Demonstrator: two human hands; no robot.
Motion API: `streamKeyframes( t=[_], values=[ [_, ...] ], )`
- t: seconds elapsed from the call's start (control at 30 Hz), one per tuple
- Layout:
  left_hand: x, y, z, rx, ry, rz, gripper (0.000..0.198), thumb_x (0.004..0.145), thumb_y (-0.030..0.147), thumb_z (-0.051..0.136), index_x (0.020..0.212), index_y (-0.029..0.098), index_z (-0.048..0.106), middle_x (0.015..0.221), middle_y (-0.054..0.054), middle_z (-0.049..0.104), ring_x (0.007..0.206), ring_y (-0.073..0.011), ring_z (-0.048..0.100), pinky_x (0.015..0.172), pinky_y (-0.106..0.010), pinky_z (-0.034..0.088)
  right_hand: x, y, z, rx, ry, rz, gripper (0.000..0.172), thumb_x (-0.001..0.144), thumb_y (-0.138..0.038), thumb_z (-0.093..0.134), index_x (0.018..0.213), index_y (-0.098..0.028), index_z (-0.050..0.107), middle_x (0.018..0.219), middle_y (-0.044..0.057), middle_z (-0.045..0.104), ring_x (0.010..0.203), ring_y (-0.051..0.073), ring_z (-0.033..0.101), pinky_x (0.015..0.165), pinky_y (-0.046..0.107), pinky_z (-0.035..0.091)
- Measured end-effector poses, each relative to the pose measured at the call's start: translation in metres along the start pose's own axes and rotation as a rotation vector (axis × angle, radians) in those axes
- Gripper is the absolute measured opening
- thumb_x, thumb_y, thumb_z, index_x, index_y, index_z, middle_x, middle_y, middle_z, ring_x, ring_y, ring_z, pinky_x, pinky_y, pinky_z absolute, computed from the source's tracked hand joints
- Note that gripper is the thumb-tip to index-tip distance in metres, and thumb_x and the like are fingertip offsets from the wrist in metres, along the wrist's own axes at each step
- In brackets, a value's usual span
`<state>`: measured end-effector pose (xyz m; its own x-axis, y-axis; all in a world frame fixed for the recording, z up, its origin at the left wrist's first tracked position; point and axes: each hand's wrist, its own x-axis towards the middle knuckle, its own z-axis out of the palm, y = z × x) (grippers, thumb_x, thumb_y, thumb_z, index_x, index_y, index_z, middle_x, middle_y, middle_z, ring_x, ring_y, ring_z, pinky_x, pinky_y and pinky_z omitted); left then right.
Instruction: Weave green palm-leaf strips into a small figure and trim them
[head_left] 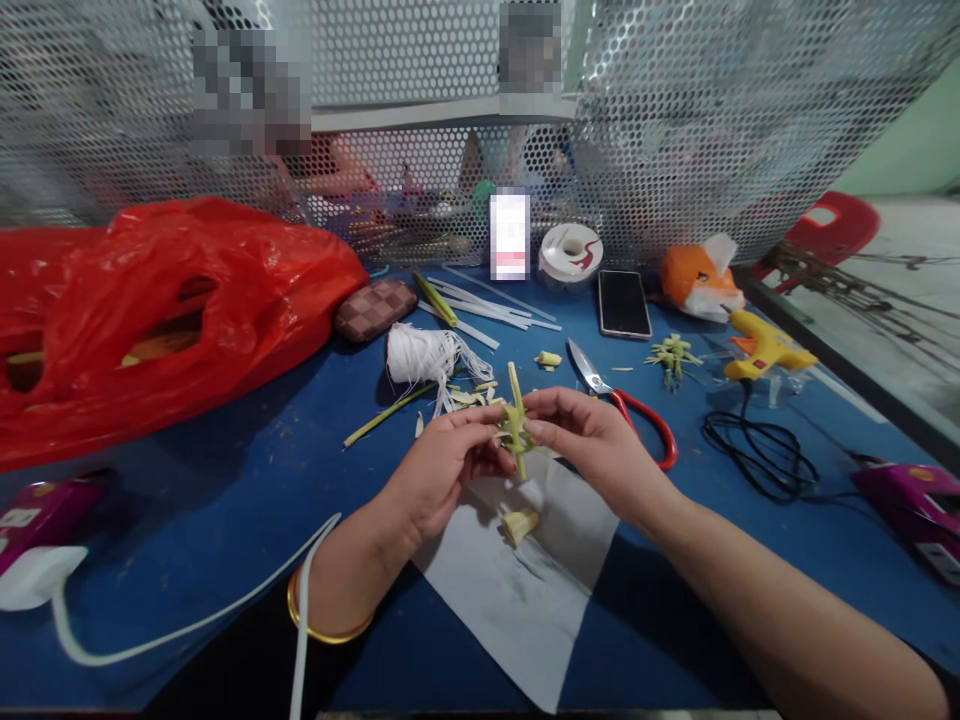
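Between my two hands is a small pale-green woven piece of plant strips, with one strip end sticking up and another hanging down. My left hand pinches its left side with thumb and fingers. On the other side my right hand grips it between thumb and forefinger. Below lies a white paper sheet bearing a short yellowish stalk bundle. Red-handled scissors rest just beyond my right hand, and plant scraps lie past my left.
A white string spool, a checkered pouch and a red plastic bag are to the left. Rightward are a phone, a finished-looking woven piece and a yellow glue gun with a black cord. A white cable crosses my left forearm.
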<state>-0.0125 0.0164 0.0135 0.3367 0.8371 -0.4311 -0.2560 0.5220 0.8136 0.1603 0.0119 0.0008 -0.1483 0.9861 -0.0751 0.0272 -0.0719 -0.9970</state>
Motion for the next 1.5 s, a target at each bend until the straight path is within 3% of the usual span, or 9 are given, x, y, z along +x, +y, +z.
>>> streamKeyframes(
  t=[0.1,0.2,0.3,0.63,0.9,1.07,1.23,1.37,1.5],
  values=[
    [0.000,0.003,0.000,-0.083,0.041,0.033,0.024,0.077,0.004,0.054,0.095,0.009,0.070,0.064,-0.003,0.062,0.054,-0.0103,0.059,0.063,-0.024,0.053,0.000,0.000,-0.002,-0.166,0.003,-0.083,0.028,0.078,-0.034,0.070,0.100,-0.019,0.065,0.096,0.006,0.071,0.081,0.019,0.065,0.075,0.035,0.051],
    [0.001,0.005,-0.001,-0.110,0.045,0.058,0.025,0.077,0.003,0.054,0.097,0.008,0.070,0.066,-0.003,0.062,0.055,-0.0101,0.059,0.062,-0.023,0.053,0.000,-0.001,-0.004,-0.298,-0.122,-0.133,0.013,0.084,-0.031,0.064,0.089,-0.020,0.066,0.087,0.004,0.070,0.081,0.019,0.063,0.076,0.034,0.049],
    [0.001,0.004,-0.002,-0.121,0.028,0.056,0.033,0.077,0.001,0.053,0.105,0.006,0.069,0.065,-0.002,0.061,0.054,-0.0097,0.056,0.059,-0.023,0.053,-0.001,-0.002,-0.006,-0.345,-0.204,-0.170,0.015,0.089,-0.026,0.058,0.078,-0.020,0.066,0.077,0.001,0.068,0.075,0.017,0.062,0.072,0.031,0.047],
    [0.001,0.014,-0.007,-0.215,0.107,0.163,0.032,0.080,0.004,0.053,0.108,0.007,0.067,0.060,0.003,0.048,0.053,-0.0092,0.050,0.055,-0.022,0.053,0.000,-0.001,-0.008,-0.350,-0.112,-0.256,0.016,0.089,-0.022,0.057,0.077,-0.020,0.068,0.068,-0.001,0.066,0.066,0.014,0.061,0.065,0.025,0.047],
    [0.002,0.005,-0.006,0.003,-0.109,0.015,0.008,0.074,0.010,0.056,0.079,0.014,0.062,0.060,0.004,0.045,0.051,-0.0090,0.048,0.054,-0.022,0.047,-0.004,-0.005,-0.005,-0.405,-0.102,-0.333,0.015,0.089,-0.020,0.057,0.081,-0.021,0.070,0.072,0.001,0.068,0.069,0.015,0.063,0.067,0.025,0.049],
    [0.003,0.004,-0.006,0.116,-0.092,0.070,0.012,0.079,0.020,0.053,0.082,0.015,0.064,0.064,0.001,0.055,0.057,-0.0128,0.058,0.060,-0.026,0.048,-0.005,-0.005,-0.004,-0.485,-0.110,-0.343,0.015,0.090,-0.018,0.056,0.083,-0.019,0.069,0.074,0.002,0.069,0.070,0.016,0.064,0.066,0.026,0.048],
    [0.002,0.005,-0.006,0.226,-0.021,0.126,0.033,0.085,0.045,0.058,0.072,0.015,0.063,0.063,-0.001,0.059,0.057,-0.0130,0.058,0.060,-0.026,0.046,-0.005,-0.004,-0.004,-0.542,-0.124,-0.396,0.015,0.090,-0.016,0.055,0.083,-0.019,0.068,0.077,0.003,0.070,0.072,0.016,0.064,0.066,0.027,0.047],
    [0.002,0.006,-0.006,0.314,-0.039,0.188,0.028,0.078,0.039,0.070,0.068,0.014,0.064,0.056,0.002,0.055,0.054,-0.0085,0.050,0.058,-0.021,0.042,-0.006,-0.005,-0.004,-0.541,-0.127,-0.426,0.014,0.090,-0.016,0.056,0.084,-0.019,0.068,0.077,0.003,0.070,0.073,0.016,0.065,0.068,0.027,0.047],
    [0.003,0.006,-0.007,0.248,-0.102,0.135,0.014,0.078,0.029,0.066,0.078,0.015,0.067,0.054,0.004,0.055,0.052,-0.0084,0.051,0.058,-0.021,0.044,-0.007,-0.006,-0.004,-0.487,-0.103,-0.405,0.015,0.091,-0.018,0.057,0.082,-0.020,0.069,0.075,0.002,0.069,0.070,0.015,0.064,0.067,0.026,0.047]
  ],
)
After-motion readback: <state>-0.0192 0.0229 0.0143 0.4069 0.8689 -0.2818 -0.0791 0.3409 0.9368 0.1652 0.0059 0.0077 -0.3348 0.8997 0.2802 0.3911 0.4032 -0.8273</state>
